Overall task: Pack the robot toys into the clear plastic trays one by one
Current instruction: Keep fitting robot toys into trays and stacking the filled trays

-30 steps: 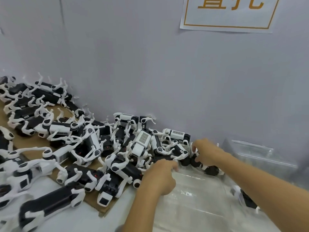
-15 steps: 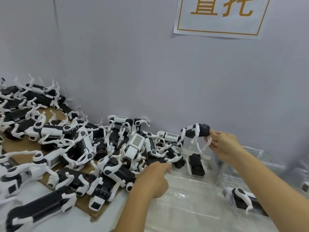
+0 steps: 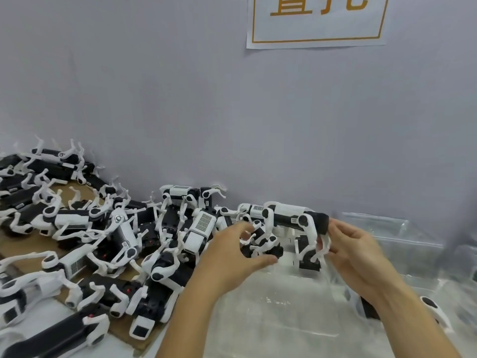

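Observation:
A black-and-white robot dog toy [image 3: 291, 220] hangs in the air over the clear plastic tray [image 3: 278, 308], and my right hand [image 3: 353, 251] grips its rear end and one hind leg. My left hand [image 3: 232, 257] is just left of it with fingers spread and curled, close to the toy's front legs and holding nothing. A big pile of the same robot toys [image 3: 108, 239] covers the left side of the table on a brown cardboard sheet [image 3: 15, 246]. Another toy [image 3: 307, 257] stands upright at the tray's far edge.
More clear trays [image 3: 402, 236] are stacked at the right against the grey wall [image 3: 232, 112], one with a toy [image 3: 433, 308] lying in it under my right forearm. A white sign with orange characters [image 3: 317, 19] hangs on the wall.
My right hand lifted a toy out of the pile and carried it left and lower, over the tray. My left hand rose from the pile's edge and opened toward the toy.

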A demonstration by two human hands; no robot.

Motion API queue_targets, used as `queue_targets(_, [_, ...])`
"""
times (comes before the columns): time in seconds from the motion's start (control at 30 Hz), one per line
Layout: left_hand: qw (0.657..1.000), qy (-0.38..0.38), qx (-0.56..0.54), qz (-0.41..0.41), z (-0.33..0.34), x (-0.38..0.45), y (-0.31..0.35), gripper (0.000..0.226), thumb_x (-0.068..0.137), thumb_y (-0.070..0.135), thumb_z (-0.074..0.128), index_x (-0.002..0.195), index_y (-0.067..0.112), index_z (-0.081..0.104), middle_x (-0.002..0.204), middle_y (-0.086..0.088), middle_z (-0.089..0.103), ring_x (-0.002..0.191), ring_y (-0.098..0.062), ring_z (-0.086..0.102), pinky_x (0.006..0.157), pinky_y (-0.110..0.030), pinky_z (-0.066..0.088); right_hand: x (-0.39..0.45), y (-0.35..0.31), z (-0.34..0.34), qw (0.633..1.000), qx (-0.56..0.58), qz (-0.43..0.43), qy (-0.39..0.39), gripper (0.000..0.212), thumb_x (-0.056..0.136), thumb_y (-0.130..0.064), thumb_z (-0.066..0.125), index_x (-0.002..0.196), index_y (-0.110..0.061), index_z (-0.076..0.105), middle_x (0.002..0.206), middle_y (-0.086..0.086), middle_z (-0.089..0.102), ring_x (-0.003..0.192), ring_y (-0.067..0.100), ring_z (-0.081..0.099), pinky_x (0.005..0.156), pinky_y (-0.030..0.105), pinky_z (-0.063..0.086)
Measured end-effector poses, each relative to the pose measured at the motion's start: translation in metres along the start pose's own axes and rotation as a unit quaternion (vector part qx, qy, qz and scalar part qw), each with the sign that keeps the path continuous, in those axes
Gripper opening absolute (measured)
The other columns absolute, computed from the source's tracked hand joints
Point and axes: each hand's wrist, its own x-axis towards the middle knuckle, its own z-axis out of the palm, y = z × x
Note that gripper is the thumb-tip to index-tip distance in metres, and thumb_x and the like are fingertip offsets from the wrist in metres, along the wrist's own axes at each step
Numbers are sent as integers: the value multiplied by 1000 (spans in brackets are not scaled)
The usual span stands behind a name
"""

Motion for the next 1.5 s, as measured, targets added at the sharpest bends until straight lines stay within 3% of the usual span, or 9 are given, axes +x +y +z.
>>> queue_targets(0.13, [981, -6, -189, 32, -2, -2, 13, 92, 51, 69, 83, 131, 61, 38, 136, 32, 44, 121, 3, 52, 98, -29, 48, 0, 4, 1, 999, 4, 13, -44, 34, 95, -13, 51, 120, 3, 66, 109, 22, 70, 92, 31, 64, 85, 40, 53])
queue_targets(0.3, [860, -25, -510, -10, -1, -4, 20, 32, 98, 42, 54, 126, 33, 64, 124, 3, 65, 114, -24, 65, 93, -39, 56, 2, 11, -6, 986, 129, 69, -83, 29, 93, -9, 50, 115, 1, 67, 86, 12, 56, 63, 17, 56, 55, 26, 52])
queue_targets(0.4, [828, -19, -561, -11, 1, -3, 22, 34, 93, 23, 57, 125, 26, 66, 116, -4, 69, 102, -26, 68, 86, -38, 58, 2, 16, -6, 979, 154, 88, -103, 38, 88, 6, 43, 101, -5, 76, 85, 12, 56, 63, 18, 55, 53, 24, 50])
queue_targets(0.5, [843, 11, -537, 5, 4, -1, 24, 29, 89, 19, 60, 116, 25, 71, 113, -4, 71, 95, -22, 69, 83, -39, 58, -2, 12, -4, 980, 127, 83, -129, 38, 68, 2, 53, 94, -7, 80, 92, 12, 69, 73, 18, 68, 58, 24, 55])
queue_targets(0.7, [904, 110, -412, 34, 3, 2, 24, 35, 97, 2, 57, 99, 32, 74, 105, -1, 73, 88, -16, 71, 73, -32, 58, -1, -11, 5, 991, -117, -54, -25, 38, 97, 5, 47, 117, -16, 70, 117, 1, 73, 100, 11, 70, 79, 25, 53])
queue_targets(0.93, [933, 95, -338, 81, 0, 0, 38, 30, 96, -3, 56, 105, 21, 72, 100, -3, 74, 88, -23, 73, 71, -43, 62, -17, -22, 40, 851, -444, -237, -149, 51, 87, -10, 65, 123, -45, 62, 112, -29, 67, 108, -8, 61, 84, 6, 46])
queue_targets(1.13, [929, 87, -355, 50, 1, 0, 49, 23, 98, 9, 59, 105, 26, 73, 95, -3, 74, 80, -15, 71, 62, -28, 56, -16, -23, 41, 844, -461, -231, -146, 47, 87, 0, 65, 107, -43, 68, 84, -25, 70, 77, -2, 65, 64, 9, 46])
queue_targets(1.3, [962, 82, -255, -48, 2, 3, 28, 11, 101, 41, 49, 107, 40, 57, 108, 12, 69, 103, -6, 65, 90, -31, 52, -9, -16, 29, 853, -483, -167, -104, 38, 87, -4, 63, 103, -37, 69, 80, -21, 69, 78, 4, 62, 61, 16, 49])
queue_targets(1.5, [977, 64, -173, -107, 8, -26, -25, 24, 102, 13, 48, 106, 33, 62, 114, 12, 67, 110, 2, 58, 85, -13, 43, -8, -9, 28, 877, -445, -125, -127, 32, 87, -9, 66, 99, -38, 68, 84, -18, 71, 77, 11, 69, 49, 21, 53])
